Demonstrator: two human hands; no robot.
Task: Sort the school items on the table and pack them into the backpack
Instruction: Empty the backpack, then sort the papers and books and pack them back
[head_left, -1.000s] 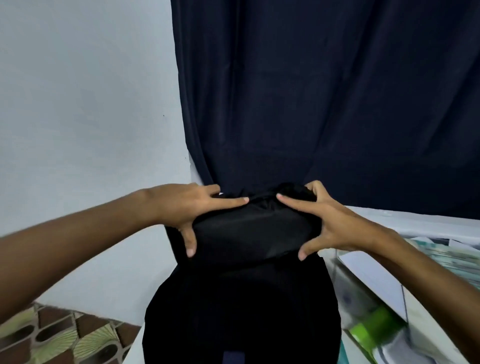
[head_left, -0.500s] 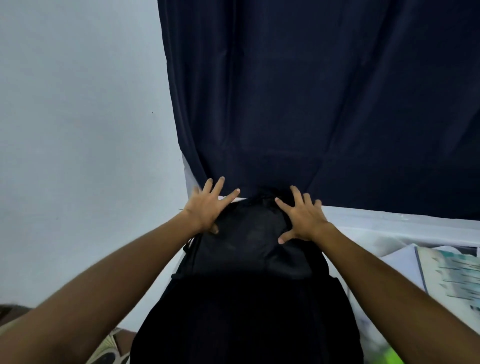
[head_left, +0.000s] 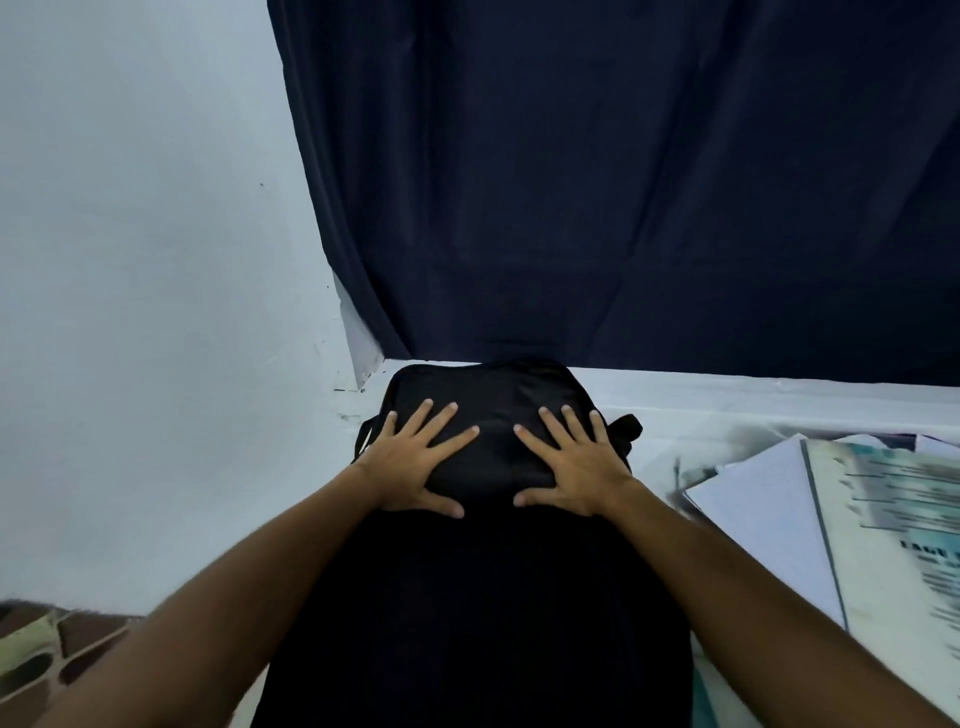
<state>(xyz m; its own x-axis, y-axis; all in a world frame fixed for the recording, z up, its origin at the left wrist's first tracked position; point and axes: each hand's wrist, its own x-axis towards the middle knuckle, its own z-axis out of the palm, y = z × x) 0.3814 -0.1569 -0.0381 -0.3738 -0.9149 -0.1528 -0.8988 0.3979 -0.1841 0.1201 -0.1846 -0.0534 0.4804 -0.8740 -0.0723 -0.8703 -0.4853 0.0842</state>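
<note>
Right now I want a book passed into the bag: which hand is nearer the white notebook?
Right. The right hand lies flat on the black backpack, on the side toward the white notebook. The left hand presses the backpack's far side.

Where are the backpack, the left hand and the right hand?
backpack (head_left: 483, 387): head view, bare top panel beyond the fingertips.
left hand (head_left: 410, 470): head view, back of the hand, flat on the backpack.
right hand (head_left: 579, 470): head view, back of the hand, flat on the backpack.
</note>
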